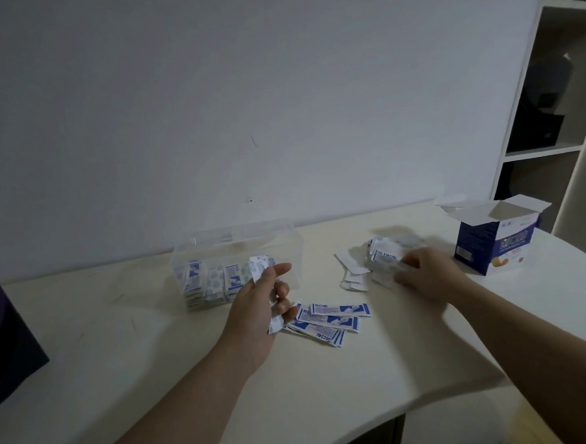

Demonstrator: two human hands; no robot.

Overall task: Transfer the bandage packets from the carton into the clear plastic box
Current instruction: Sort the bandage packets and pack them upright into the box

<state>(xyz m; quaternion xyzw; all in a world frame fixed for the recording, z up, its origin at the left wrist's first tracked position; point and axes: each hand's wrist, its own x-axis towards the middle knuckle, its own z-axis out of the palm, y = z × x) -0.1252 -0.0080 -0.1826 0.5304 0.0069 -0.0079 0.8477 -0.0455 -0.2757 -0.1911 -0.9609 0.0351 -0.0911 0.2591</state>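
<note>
Both grips I see busy: left grip (267,299) pinching bandage packets (262,268) by the clear plastic box (234,246), right grip (421,272) pressed on a packet heap (386,255) near the desk's (120,335) back edge.

The left hand (260,302) is raised in front with its palm turned to the right and its fingers curled closed around something thin, the bare forearm coming from lower left, while the right hand (425,273), blurred, reaches forward palm down with fingers bent.

Clear glossy plastic box (197,248), printed cardboard carton (492,250), matt table (329,391).
</note>
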